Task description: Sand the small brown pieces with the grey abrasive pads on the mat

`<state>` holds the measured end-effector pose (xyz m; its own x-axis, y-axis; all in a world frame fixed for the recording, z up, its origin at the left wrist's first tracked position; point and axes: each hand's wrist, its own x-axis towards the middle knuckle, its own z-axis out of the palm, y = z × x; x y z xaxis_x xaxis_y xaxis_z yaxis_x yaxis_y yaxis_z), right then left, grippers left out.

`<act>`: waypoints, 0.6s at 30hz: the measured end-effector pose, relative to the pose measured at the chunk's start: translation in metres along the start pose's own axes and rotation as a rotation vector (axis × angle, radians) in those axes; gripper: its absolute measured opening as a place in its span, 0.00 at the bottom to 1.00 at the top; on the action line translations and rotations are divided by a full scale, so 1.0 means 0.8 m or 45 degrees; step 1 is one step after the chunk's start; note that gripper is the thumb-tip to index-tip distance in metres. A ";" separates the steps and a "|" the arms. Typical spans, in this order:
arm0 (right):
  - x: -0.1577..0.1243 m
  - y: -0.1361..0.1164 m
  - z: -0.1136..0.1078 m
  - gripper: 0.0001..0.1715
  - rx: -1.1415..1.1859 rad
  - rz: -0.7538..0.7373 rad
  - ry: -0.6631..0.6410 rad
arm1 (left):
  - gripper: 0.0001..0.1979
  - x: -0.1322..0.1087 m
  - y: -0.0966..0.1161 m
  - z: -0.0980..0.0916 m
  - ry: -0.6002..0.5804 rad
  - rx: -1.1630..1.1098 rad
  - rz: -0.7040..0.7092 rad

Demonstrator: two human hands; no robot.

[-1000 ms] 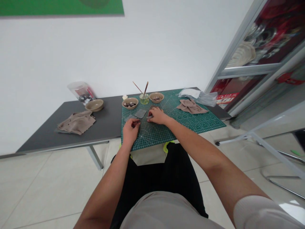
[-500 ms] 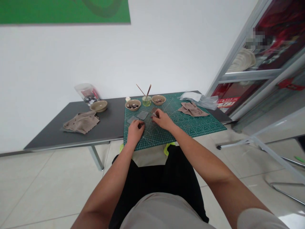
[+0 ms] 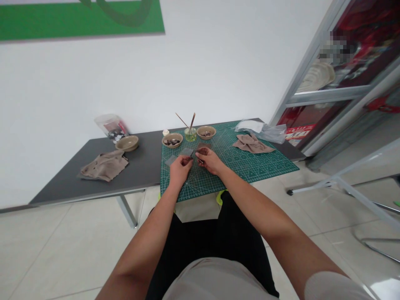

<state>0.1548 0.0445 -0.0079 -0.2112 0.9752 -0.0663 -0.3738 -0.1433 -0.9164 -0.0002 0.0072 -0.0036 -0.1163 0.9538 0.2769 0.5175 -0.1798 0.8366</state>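
Left hand shifted nearer right hand, cannot tell either grip's state, lettering on red sign unreadable

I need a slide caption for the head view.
Left hand and right hand close together over a mat, two bowls and a jar beyond.

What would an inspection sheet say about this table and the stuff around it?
Surface: dark table, with a green gridded mat over its right part.
Job's things: two brown bowls with dark pieces in them, a small jar with two sticks, grey squares by the left hand.
Clutter: two brown cloths, a plastic bag and, at the left, a see-through tub beside another bowl.
Hands: left hand and right hand curled, over the mat; whether anything is held, I can't tell.
Cables: nothing seen.
Surroundings: white wall, green panel, tiled floor.
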 end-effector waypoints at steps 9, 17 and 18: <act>-0.009 -0.002 0.008 0.23 -0.340 -0.163 -0.205 | 0.05 -0.004 -0.001 -0.002 -0.065 0.038 0.110; -0.005 -0.001 0.002 0.23 -0.377 -0.113 -0.238 | 0.04 -0.007 -0.002 -0.002 -0.068 0.061 0.172; -0.005 0.000 0.001 0.23 -0.350 -0.116 -0.230 | 0.03 -0.007 -0.001 -0.002 -0.068 0.052 0.169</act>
<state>0.1550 0.0403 -0.0072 -0.3542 0.9326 0.0693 -0.1464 0.0179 -0.9891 -0.0016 0.0013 -0.0051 0.0002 0.9339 0.3576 0.5598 -0.2964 0.7738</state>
